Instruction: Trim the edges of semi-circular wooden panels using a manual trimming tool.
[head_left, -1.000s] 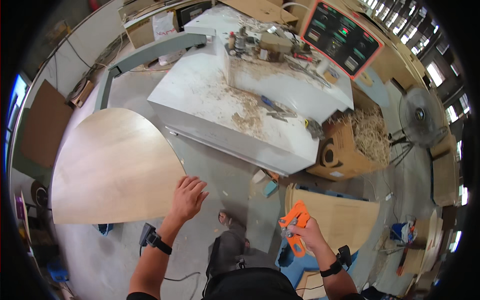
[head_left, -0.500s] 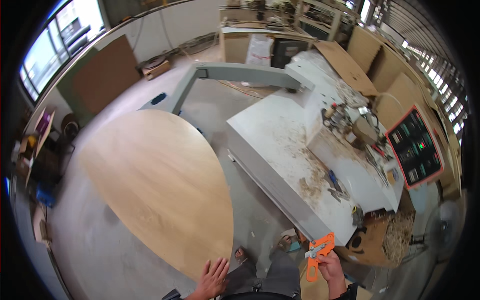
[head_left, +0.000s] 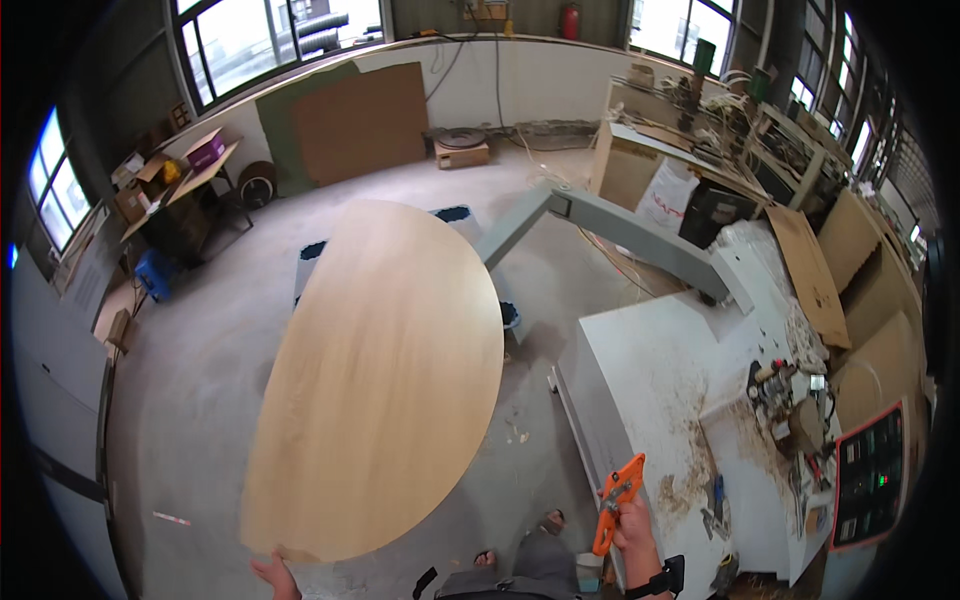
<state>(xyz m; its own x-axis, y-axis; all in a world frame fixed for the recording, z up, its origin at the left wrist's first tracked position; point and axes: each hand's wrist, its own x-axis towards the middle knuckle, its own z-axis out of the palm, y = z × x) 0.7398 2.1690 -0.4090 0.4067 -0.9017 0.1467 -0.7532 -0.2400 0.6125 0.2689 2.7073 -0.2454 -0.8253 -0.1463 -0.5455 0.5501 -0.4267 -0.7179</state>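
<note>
A large oval pale-wood board (head_left: 390, 380) takes up the middle left, resting on a grey support largely hidden under it. At its near left edge is my left hand (head_left: 277, 577), touching the board, with the thumb outside the edge and the other fingers partly hidden. My right hand (head_left: 633, 525) is closed round an orange hand tool (head_left: 621, 495) with a metal lever on its side. That tool is held up beside the near end of the white worktable (head_left: 650, 380), apart from the board.
A grey jointed arm (head_left: 630, 236) spans behind the worktable. Tools and fittings (head_left: 790, 405) lie on the dusty top, with a red-framed control panel (head_left: 868, 478) at right. Cardboard sheets (head_left: 815, 275) lean beyond. A blue stool (head_left: 153, 273) stands at far left.
My left hand has gone from lying flat at the board's near right end to its near left edge. The view has swung left, and the board appears turned. My right hand keeps the orange tool.
</note>
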